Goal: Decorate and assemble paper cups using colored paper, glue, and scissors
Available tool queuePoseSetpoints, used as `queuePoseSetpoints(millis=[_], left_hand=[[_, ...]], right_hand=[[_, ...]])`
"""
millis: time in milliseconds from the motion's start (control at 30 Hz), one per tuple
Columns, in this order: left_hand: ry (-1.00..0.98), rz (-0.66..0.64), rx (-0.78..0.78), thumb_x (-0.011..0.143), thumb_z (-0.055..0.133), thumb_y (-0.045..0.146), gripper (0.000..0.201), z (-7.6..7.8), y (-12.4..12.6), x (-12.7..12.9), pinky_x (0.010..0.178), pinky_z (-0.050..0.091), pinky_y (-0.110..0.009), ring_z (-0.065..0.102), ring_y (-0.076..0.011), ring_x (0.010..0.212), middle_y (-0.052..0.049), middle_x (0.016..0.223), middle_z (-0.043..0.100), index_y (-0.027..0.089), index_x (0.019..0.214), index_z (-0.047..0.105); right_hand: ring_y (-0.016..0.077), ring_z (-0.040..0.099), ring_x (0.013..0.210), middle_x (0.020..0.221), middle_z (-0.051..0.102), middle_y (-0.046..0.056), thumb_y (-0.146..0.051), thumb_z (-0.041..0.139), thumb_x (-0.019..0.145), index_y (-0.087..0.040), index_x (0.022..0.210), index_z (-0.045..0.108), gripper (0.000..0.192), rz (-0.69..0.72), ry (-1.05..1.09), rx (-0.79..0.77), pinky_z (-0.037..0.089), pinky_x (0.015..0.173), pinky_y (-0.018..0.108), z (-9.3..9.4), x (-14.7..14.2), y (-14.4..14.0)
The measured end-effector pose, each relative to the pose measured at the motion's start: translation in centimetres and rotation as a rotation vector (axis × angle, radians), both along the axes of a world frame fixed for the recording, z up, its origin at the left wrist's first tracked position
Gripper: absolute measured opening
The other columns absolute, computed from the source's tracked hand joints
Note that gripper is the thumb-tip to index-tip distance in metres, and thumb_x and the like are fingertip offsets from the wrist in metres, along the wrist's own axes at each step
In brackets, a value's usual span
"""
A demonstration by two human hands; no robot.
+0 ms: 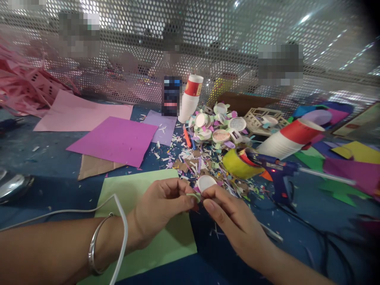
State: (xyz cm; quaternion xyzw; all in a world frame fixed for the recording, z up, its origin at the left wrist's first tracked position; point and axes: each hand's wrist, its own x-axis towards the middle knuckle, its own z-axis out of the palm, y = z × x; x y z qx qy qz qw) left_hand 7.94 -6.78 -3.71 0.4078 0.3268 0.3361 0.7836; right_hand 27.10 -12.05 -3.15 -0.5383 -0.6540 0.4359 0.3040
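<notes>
My left hand (166,206) pinches a small pale green paper piece (194,196) between thumb and fingertips. Fingers of my right hand (228,213) are closed together just beside it; whether they grip the same piece or something tiny is hidden. Right behind my fingertips is a white round disc (207,183), like a cup bottom, partly covered by my right hand. Beneath my left hand lies a light green paper sheet (142,253). A blue glue gun (279,178) with its red light on rests at a yellow tape roll (237,162) to the right.
Paper scraps (196,158) litter the middle. Behind them are a pile of small paper-and-disc pieces (221,135), a cup stack (190,99) and a tilted cup stack (285,140). A purple sheet (115,140) lies left. A white cable (121,233) crosses my left forearm; black cables (323,233) run right.
</notes>
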Motion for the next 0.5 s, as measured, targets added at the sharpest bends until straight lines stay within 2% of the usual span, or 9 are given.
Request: queuePoseSetpoints(millis=[400,500], left_hand=[[0.001,0.004,-0.060,0.071,0.088,0.032,0.029,0.08,0.07,-0.11,0.062,0.037,-0.021,0.052,-0.0074,0.060,0.002,0.064,0.065,0.014,0.070,0.065],[0.002,-0.009,-0.058,0.071,0.088,0.032,0.030,0.07,0.08,-0.07,0.063,0.038,-0.022,0.053,-0.0077,0.060,0.001,0.064,0.066,0.013,0.069,0.065]], right_hand=[[0.0131,0.040,0.062,0.072,0.051,-0.002,-0.049,0.042,0.105,-0.022,0.093,0.055,0.032,0.011,-0.050,0.016,0.032,0.055,0.027,0.31,0.06,-0.06],[0.0128,0.039,0.059,0.069,0.047,-0.004,-0.047,0.041,0.105,-0.023,0.090,0.056,0.032,0.005,-0.061,0.042,0.032,0.054,0.027,0.34,0.08,-0.18]])
